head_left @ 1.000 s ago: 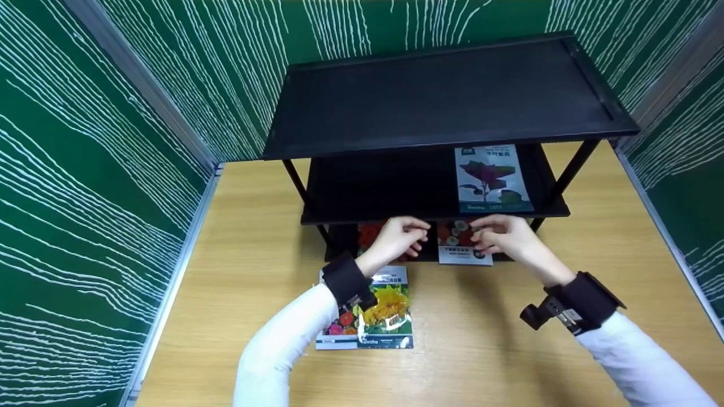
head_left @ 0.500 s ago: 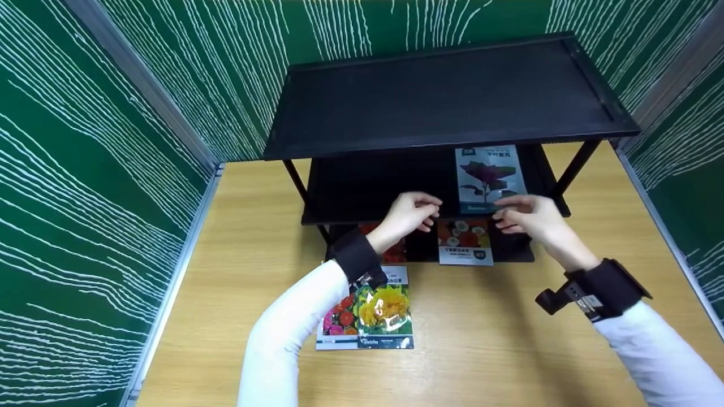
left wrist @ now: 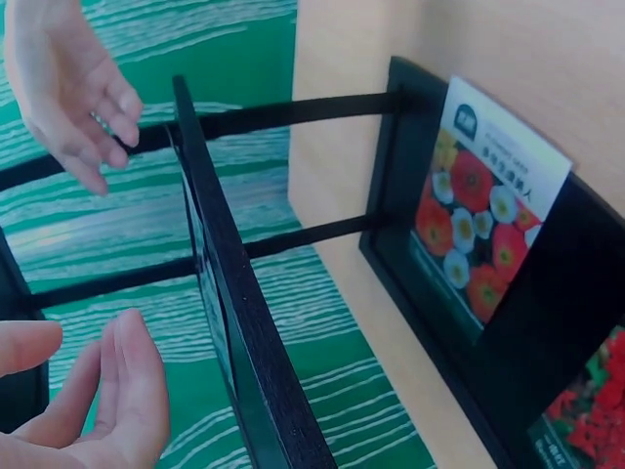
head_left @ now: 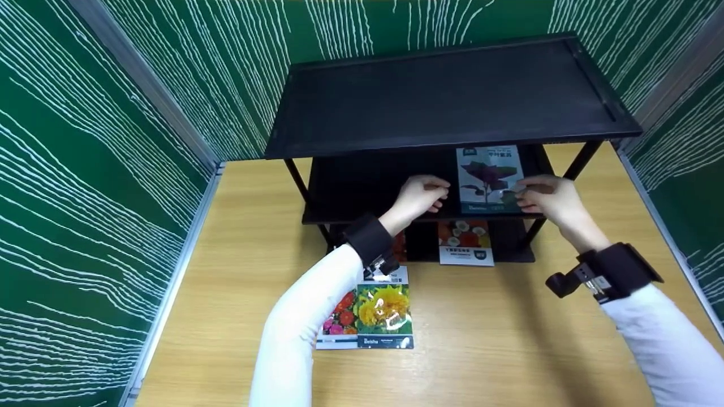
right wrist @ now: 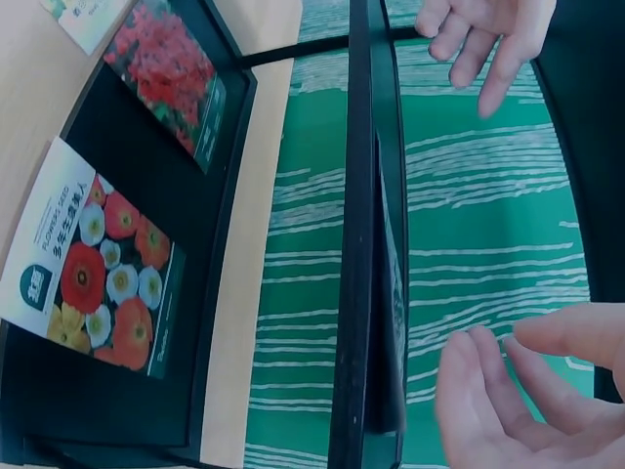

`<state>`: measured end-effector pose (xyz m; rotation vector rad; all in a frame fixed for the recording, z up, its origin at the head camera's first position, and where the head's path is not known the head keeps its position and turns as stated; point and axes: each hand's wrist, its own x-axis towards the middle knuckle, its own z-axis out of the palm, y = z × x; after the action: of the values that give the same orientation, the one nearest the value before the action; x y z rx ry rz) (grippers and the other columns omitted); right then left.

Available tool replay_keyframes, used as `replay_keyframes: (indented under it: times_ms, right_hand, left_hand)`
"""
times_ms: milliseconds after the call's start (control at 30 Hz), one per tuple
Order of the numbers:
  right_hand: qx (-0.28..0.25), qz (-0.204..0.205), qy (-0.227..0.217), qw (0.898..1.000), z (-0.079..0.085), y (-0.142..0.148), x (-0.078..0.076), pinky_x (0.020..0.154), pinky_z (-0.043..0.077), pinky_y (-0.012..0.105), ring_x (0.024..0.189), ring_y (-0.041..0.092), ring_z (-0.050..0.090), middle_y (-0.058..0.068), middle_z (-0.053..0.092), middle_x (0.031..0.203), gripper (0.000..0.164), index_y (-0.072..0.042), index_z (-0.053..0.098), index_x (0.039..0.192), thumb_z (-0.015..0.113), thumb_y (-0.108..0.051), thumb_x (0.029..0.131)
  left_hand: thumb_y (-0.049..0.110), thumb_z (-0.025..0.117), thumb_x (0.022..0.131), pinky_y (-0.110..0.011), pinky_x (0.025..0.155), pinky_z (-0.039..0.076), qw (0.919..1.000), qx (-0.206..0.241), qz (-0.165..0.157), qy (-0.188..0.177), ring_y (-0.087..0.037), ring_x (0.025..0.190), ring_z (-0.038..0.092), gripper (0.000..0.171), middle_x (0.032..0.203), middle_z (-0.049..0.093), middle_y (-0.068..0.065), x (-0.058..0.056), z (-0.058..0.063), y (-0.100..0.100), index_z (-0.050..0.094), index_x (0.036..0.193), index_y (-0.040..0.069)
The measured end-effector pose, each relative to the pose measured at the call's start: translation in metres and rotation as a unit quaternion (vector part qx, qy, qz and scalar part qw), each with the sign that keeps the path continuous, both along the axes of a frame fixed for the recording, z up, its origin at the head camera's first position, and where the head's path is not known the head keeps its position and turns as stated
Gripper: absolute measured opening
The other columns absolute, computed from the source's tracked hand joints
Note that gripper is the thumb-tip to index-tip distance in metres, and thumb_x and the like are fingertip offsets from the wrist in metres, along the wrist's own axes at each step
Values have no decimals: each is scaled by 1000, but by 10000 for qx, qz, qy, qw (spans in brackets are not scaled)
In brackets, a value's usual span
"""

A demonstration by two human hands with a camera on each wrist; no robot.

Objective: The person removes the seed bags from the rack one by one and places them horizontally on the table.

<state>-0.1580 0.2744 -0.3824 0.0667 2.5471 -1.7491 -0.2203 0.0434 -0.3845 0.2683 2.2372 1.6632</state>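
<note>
My left hand [head_left: 421, 195] hovers at the front of the black rack's middle shelf [head_left: 384, 186], left of a seed packet with a purple-leaved plant [head_left: 489, 178]. At that packet's right edge is my right hand [head_left: 557, 203]; the wrist views show a gap between thumb and fingers and nothing held. The left hand's fingers [left wrist: 127, 381] are loosely bent and hold nothing. Below, on the bottom shelf, lies a seed packet with red and white flowers [head_left: 465, 243]. A red-flower packet [right wrist: 166, 73] lies beside it, mostly hidden by my left arm in the head view.
On the wooden table [head_left: 481, 339], before the rack, a yellow-flower packet [head_left: 384, 311] overlaps a packet of pink and red flowers [head_left: 341, 316]. The rack's top shelf [head_left: 452, 96] overhangs the middle one. Green walls [head_left: 85, 198] with white lines surround the table.
Both hands have moved up from the bottom shelf's packets to the middle shelf's front and shifted right. The right hand has come to the purple-leaved plant packet's right edge. The packets look unmoved.
</note>
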Motion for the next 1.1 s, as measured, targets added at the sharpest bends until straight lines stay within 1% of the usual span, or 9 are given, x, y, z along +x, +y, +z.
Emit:
replay_keyframes:
  times_ms: [133, 300, 433, 600, 767, 933, 967, 1000, 1100]
  right_hand:
    - [58, -93, 135, 9998, -1, 6, -3, 72, 48, 15, 77, 2, 56, -13, 57, 82, 36, 9, 43, 120, 46, -10, 90]
    - [-63, -272, 226, 9994, -3, 9, -8, 71, 48, 14, 76, 2, 57, -15, 59, 80, 29, 2, 49, 114, 51, -11, 88]
    - [-72, -354, 328, 9988, -5, 10, -13, 70, 48, 14, 74, 2, 57, -17, 58, 79, 30, 7, 49, 114, 51, -9, 87]
    - [127, -492, 378, 9980, -9, 11, -19, 69, 47, 11, 72, 1, 56, -16, 57, 80, 37, 14, 45, 118, 49, -7, 87]
    - [304, -540, 370, 9974, -12, 13, -22, 69, 45, 9, 78, 1, 54, -16, 53, 83, 40, 13, 44, 121, 47, -10, 88]
    - [322, -632, 273, 9971, -14, 14, -25, 68, 44, 7, 77, -3, 53, -19, 52, 80, 44, 13, 41, 124, 48, -10, 88]
    - [338, -631, 245, 9971, -15, 14, -26, 68, 44, 7, 75, -5, 53, -18, 52, 80, 44, 13, 40, 125, 48, -10, 88]
    - [365, -626, 228, 9971, -16, 14, -26, 68, 43, 7, 74, -8, 51, -13, 54, 84, 45, 13, 39, 125, 48, -10, 88]
    - [405, -607, 147, 9972, -18, 13, -28, 71, 44, 8, 73, -12, 48, 11, 56, 101, 46, 13, 37, 127, 47, -10, 88]
  left_hand:
    - [4, 54, 86, -23, 58, 52, 10000, -91, 37, -10, -30, 79, 61, 22, 94, 64, -16, -5, 0, 7, 62, 106, -2]
    - [5, 56, 85, -24, 59, 52, 9997, -116, 171, -110, -26, 77, 61, 22, 94, 64, -13, -11, -1, 18, 62, 106, 0]
    - [5, 55, 86, -23, 61, 52, 9995, 25, 233, -190, -24, 78, 61, 24, 96, 63, -11, -16, -4, 24, 60, 109, 0]
    - [8, 51, 88, -23, 63, 51, 9996, 66, 208, -198, -23, 83, 60, 28, 100, 61, -9, -21, -9, 30, 57, 114, 0]
    - [8, 50, 89, -25, 67, 52, 9992, 101, 279, -285, -21, 87, 58, 28, 99, 59, -7, -23, -13, 35, 56, 114, 0]
    - [6, 51, 87, -27, 68, 52, 9973, 310, 532, -411, -21, 88, 58, 28, 96, 59, -9, -25, -18, 40, 57, 113, -1]
    - [6, 51, 87, -27, 68, 53, 9968, 341, 583, -422, -22, 88, 58, 28, 97, 59, -10, -25, -19, 41, 56, 114, -1]
    - [6, 51, 87, -27, 68, 53, 9964, 378, 626, -435, -22, 89, 58, 29, 99, 59, -11, -25, -19, 41, 56, 114, -1]
    - [6, 51, 87, -27, 69, 53, 9949, 517, 709, -497, -22, 90, 57, 30, 101, 57, -9, -25, -21, 43, 54, 116, -2]
